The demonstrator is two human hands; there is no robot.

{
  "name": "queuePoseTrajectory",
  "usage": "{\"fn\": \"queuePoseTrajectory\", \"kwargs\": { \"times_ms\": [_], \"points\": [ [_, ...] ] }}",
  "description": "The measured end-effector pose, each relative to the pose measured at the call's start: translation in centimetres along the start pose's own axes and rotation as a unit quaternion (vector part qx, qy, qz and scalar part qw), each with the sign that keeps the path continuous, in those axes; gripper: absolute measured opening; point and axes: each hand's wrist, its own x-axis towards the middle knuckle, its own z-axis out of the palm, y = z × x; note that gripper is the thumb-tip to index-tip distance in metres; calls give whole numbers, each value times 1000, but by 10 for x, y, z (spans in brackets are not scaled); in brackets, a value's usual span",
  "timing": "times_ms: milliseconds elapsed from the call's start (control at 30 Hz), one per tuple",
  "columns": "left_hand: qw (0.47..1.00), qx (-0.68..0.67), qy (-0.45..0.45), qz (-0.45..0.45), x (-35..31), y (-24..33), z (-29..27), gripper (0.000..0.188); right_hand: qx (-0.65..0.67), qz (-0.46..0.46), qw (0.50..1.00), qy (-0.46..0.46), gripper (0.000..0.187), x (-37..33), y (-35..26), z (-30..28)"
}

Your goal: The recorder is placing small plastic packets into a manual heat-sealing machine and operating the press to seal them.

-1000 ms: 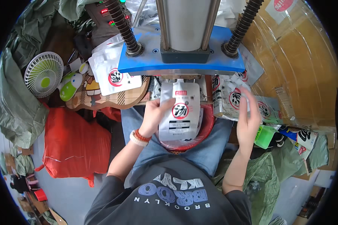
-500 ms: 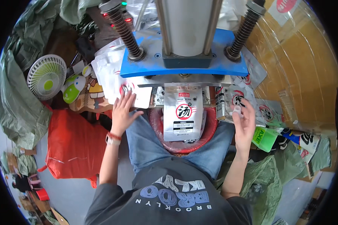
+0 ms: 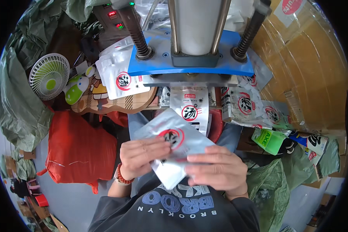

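Observation:
A silver foil pouch [image 3: 195, 137] with a red ring and black character is held slanted in front of my shirt, slightly blurred. My left hand [image 3: 145, 156] grips its left side, the fingers lying over the front. On its right edge is my right hand [image 3: 218, 168], fingers across the foil and thumb hidden. Beyond it, a matching pouch [image 3: 189, 98] hangs from under the press's metal bar [image 3: 189, 80], its lower part covered by the held one. More silver pouches [image 3: 137, 87] lie fanned out on the left.
The blue press plate [image 3: 193, 69] spans the front between two spring posts. A bear-shaped board [image 3: 116, 105], white fan [image 3: 49, 77] and red bag [image 3: 79, 150] are on the left. Pouches [image 3: 239, 106], a green container [image 3: 270, 141] and a large carton [image 3: 305, 65] stand right.
My left hand has brought a pouch from the left stack toward my chest. My right hand has come in from the right pouches and joined it. The small white thing it held no longer shows.

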Motion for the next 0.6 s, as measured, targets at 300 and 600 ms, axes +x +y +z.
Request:
{"fn": "queuePoseTrajectory", "kwargs": {
  "times_ms": [300,600],
  "points": [
    [822,-298,-35,-484,-7,-61,100,26,-137,266,947,120,57,-30,47,-18],
    [693,-479,21,-539,15,-91,105,16,-425,333,840,-50,30,-55,175,-57]
  ]
}}
